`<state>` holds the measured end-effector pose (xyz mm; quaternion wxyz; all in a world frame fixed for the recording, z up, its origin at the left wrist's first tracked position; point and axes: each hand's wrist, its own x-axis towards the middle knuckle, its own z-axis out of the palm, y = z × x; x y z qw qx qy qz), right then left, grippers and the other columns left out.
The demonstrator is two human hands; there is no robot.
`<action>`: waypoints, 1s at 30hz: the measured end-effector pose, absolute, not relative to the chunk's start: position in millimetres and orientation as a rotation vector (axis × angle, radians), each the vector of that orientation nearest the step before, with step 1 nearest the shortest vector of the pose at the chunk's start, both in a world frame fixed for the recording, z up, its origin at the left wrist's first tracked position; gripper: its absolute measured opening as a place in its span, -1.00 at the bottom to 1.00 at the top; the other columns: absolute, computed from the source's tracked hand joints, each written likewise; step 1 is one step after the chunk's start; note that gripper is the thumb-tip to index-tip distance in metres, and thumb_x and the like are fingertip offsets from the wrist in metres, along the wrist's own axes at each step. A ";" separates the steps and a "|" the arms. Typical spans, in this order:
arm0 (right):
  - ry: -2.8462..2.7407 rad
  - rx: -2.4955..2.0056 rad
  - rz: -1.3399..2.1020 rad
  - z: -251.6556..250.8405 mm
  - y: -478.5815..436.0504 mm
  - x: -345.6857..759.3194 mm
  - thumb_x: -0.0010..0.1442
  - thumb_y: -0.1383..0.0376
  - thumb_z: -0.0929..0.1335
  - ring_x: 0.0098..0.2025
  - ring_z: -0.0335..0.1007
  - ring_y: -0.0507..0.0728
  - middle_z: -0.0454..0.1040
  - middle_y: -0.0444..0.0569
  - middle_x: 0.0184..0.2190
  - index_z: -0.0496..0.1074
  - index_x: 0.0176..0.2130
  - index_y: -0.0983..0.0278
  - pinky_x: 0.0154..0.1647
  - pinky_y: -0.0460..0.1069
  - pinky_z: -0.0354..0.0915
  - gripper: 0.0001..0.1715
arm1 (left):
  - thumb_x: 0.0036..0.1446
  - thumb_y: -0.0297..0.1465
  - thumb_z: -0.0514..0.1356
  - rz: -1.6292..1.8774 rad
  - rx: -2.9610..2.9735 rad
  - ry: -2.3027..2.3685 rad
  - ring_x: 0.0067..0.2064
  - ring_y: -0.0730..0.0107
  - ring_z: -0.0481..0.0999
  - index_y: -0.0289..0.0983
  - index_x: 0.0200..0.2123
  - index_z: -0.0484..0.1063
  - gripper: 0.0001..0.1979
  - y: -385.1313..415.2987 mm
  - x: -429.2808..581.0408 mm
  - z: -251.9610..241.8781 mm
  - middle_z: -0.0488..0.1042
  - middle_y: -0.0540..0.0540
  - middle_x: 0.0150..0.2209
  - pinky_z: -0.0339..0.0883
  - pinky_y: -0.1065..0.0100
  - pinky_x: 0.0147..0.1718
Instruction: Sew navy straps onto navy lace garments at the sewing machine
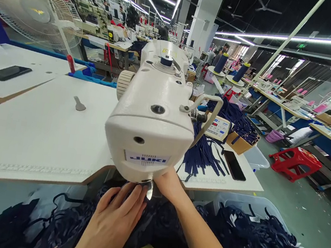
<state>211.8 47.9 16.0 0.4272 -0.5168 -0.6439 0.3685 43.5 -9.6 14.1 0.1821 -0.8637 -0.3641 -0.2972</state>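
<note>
A white JUKI sewing machine stands straight in front of me, its head hiding the needle area. My left hand is just below the head, with fingers bent and pressed together on the edge of a dark navy fabric piece. My right hand reaches in under the right side of the head; its fingers are hidden behind the machine. Between the two hands a shiny curved metal part hangs from the head. The navy fabric drapes down from the machine toward my lap.
Navy strips, a control box and a phone lie right of the machine. Bins with navy garments flank my lap. A metal piece lies on the white tabletop. A fan stands left, a red stool right.
</note>
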 end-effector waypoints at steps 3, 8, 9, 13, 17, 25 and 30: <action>-1.631 -1.260 0.871 11.7 50.8 210.4 0.14 0.39 0.30 -0.21 0.38 0.14 0.50 -0.02 -0.14 0.41 -0.02 0.22 -0.06 0.06 0.30 -0.61 | 0.26 -0.46 0.03 -0.828 -2.418 -1.028 -0.12 0.23 0.53 -0.31 -0.05 0.44 -0.73 -10.0 45.9 14.0 0.57 -0.08 -0.14 0.10 0.18 -0.06; -1.654 -1.310 0.817 5.9 54.7 209.8 0.13 0.38 0.31 -0.30 0.36 0.12 0.50 -0.01 -0.19 0.42 -0.04 0.24 -0.06 0.07 0.31 -0.63 | 0.24 -0.49 0.04 -0.844 -2.395 -1.024 -0.13 0.23 0.53 -0.34 -0.06 0.45 -0.73 -11.5 47.9 13.3 0.58 -0.10 -0.15 0.11 0.17 -0.08; -1.654 -1.315 0.809 5.2 55.2 209.6 0.13 0.37 0.31 -0.30 0.36 0.12 0.50 -0.01 -0.19 0.42 -0.04 0.24 -0.07 0.07 0.31 -0.64 | 0.24 -0.49 0.04 -0.843 -2.393 -1.030 -0.13 0.21 0.53 -0.34 -0.06 0.45 -0.73 -11.8 48.1 13.1 0.58 -0.11 -0.15 0.11 0.16 -0.08; -1.653 -1.299 0.782 4.3 56.6 208.4 0.14 0.36 0.32 -0.18 0.37 0.18 0.48 0.03 -0.12 0.40 -0.01 0.23 -0.09 0.08 0.31 -0.62 | 0.24 -0.48 0.04 -0.809 -2.396 -1.060 -0.12 0.22 0.53 -0.32 -0.05 0.45 -0.72 -12.7 48.9 12.2 0.57 -0.12 -0.14 0.10 0.17 -0.07; -1.676 -1.318 0.787 4.9 57.3 209.0 0.12 0.39 0.31 -0.12 0.37 0.20 0.48 0.04 -0.10 0.40 -0.02 0.23 -0.10 0.08 0.31 -0.61 | 0.24 -0.46 0.04 -0.804 -2.402 -1.072 -0.10 0.24 0.52 -0.28 -0.03 0.44 -0.71 -12.7 47.8 10.6 0.55 -0.09 -0.12 0.09 0.20 -0.05; -1.728 -1.377 0.836 1.9 55.1 213.3 0.12 0.38 0.35 -0.11 0.34 0.24 0.46 -0.01 -0.28 0.50 -0.22 0.18 -0.10 0.12 0.32 -0.80 | 0.28 -0.42 -0.01 -0.827 -2.393 -1.074 -0.12 0.23 0.52 -0.30 -0.05 0.44 -0.71 -12.8 45.6 13.8 0.57 -0.08 -0.13 0.11 0.20 -0.08; -1.729 -1.366 0.837 -1.2 60.5 212.8 0.12 0.34 0.36 -0.06 0.33 0.23 0.45 0.01 -0.15 0.50 -0.16 0.19 -0.07 0.11 0.31 -0.76 | 0.29 -0.38 0.00 -0.857 -2.383 -1.076 -0.14 0.23 0.53 -0.33 -0.06 0.44 -0.71 -15.0 44.3 14.6 0.58 -0.08 -0.15 0.13 0.21 -0.10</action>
